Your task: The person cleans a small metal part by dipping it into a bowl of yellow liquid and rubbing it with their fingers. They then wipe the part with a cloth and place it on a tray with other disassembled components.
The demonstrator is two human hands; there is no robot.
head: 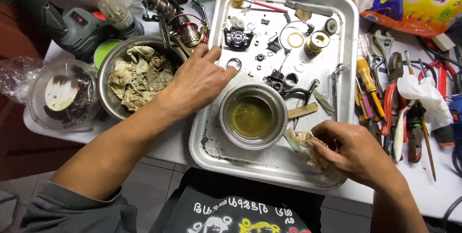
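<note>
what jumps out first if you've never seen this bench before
The metal tray in the middle, strewn with small dark parts around a steel bowl of yellowish liquid. The left hand reaches a small ring on the tray; the right hand grips a soiled rag at its lower right. Left stands a bowl of used rags.

Tray [219, 132]: dull scuffed metal. Small bowl [253, 115]: shiny steel, oily yellow liquid. Big bowl [107, 81]: brushed steel, crumpled stained rags [137, 76]. Ring [234, 63]: bright metal. Pliers [391, 93]: glossy red plastic grips.
</note>
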